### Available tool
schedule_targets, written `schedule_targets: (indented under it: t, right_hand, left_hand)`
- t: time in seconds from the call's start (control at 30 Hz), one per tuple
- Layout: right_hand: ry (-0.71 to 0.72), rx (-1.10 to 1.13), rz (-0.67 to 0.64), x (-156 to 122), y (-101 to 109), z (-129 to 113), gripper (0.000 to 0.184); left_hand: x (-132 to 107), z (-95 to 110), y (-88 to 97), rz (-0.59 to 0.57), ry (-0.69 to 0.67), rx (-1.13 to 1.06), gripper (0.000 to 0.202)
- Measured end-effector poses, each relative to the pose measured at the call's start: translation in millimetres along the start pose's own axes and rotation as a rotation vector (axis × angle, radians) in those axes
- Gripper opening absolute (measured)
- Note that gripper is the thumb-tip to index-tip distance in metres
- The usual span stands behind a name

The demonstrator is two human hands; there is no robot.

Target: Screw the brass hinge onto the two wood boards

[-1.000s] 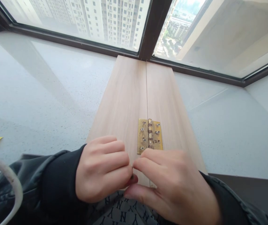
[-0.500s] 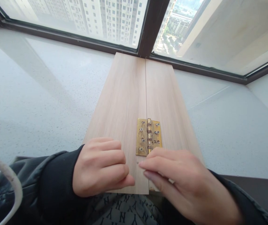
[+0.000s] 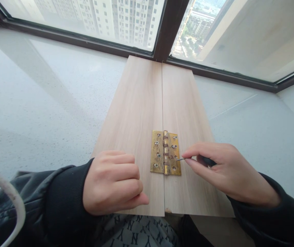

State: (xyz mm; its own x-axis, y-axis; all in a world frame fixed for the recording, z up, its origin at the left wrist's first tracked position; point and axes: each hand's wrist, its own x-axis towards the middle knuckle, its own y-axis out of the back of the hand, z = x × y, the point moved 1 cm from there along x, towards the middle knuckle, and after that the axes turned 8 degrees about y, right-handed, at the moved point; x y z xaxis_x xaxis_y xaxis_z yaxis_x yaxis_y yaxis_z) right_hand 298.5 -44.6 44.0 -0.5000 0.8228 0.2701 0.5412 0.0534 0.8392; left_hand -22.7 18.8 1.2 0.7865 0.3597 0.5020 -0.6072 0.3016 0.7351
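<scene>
Two right-hand fingers (image 3: 191, 150) pinch a metal piece (image 3: 180, 159) over the hinge (image 3: 166, 150).

The hinge (image 3: 166, 153) is tarnished, brassy metal; beneath it, smooth, matt wood-grained boards (image 3: 144, 109); left of it, a glossy speckled surface (image 3: 57, 99).

A worn brass hinge (image 3: 166, 151) lies across the seam between two pale wooden boards (image 3: 136, 103) on a speckled white worktop (image 3: 44, 106). Four cross-head screws (image 3: 156, 165) sit in the hinge's left leaf, two in the upper right leaf. Just right of the hinge, the right hand (image 3: 221, 168) pinches a thin metal piece (image 3: 181, 159), its tip at the lower right leaf. Left of the hinge and nearer the viewer, the left hand (image 3: 113, 183) is curled, palm hidden.
</scene>
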Motion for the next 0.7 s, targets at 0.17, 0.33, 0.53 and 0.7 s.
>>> schedule_targets:
  t: [0.17, 0.33, 0.53, 0.7]
  right_hand:
    - [0.028, -0.025, 0.017, -0.5, -0.8, 3.7, 0.021]
    - [0.054, -0.035, 0.025, 0.0, -3.2, 4.1, 0.019]
    - [0.107, -0.019, 0.003, 2.0, -6.2, 3.7, 0.022]
    - [0.139, -0.011, 0.008, 2.2, -6.2, 7.7, 0.025]
  left_hand:
    - [3.6, 1.3, 4.1, -0.024, -0.015, 0.021, 0.035]
    - [3.4, 1.6, 4.8, -0.041, -0.009, 0.021, 0.034]
    - [5.0, 1.3, 4.0, -0.034, -0.029, 0.024, 0.036]
    - [4.9, 1.0, 3.5, -0.026, -0.025, 0.018, 0.032]
